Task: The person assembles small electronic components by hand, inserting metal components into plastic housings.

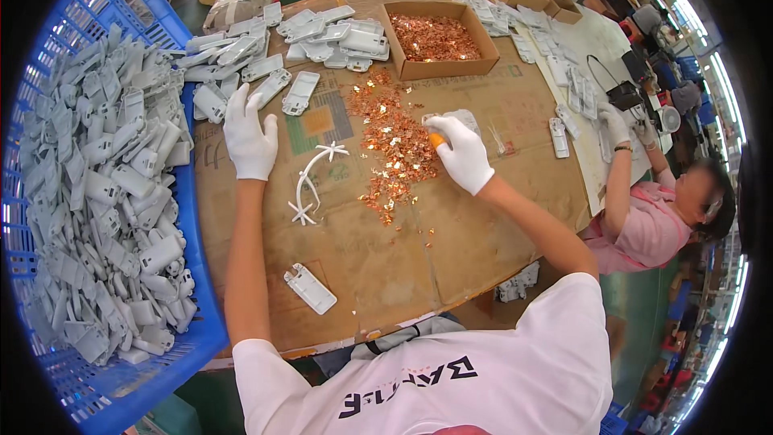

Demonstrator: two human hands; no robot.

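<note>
My left hand (251, 138), in a white glove, lies with fingers stretched out beside the pale grey plastic casings (211, 103) at the back left. My right hand (460, 153), also gloved and with an orange cover on one finger, is closed at the right edge of a strip of small copper-coloured metal pieces (394, 141). What its fingertips hold is too small to make out. A pale greyish object (465, 119) shows just beyond that hand. Between my hands lies a curved white plastic strip (303, 185) with star-shaped ends. One casing (310, 288) rests near the front edge.
A blue crate (201, 274) heaped with casings stands at the left. An open cardboard box (439, 70) of copper pieces sits at the back of the cardboard-covered table (515, 185). At the right, a co-worker (644, 221) in pink handles something beside more casings (576, 84).
</note>
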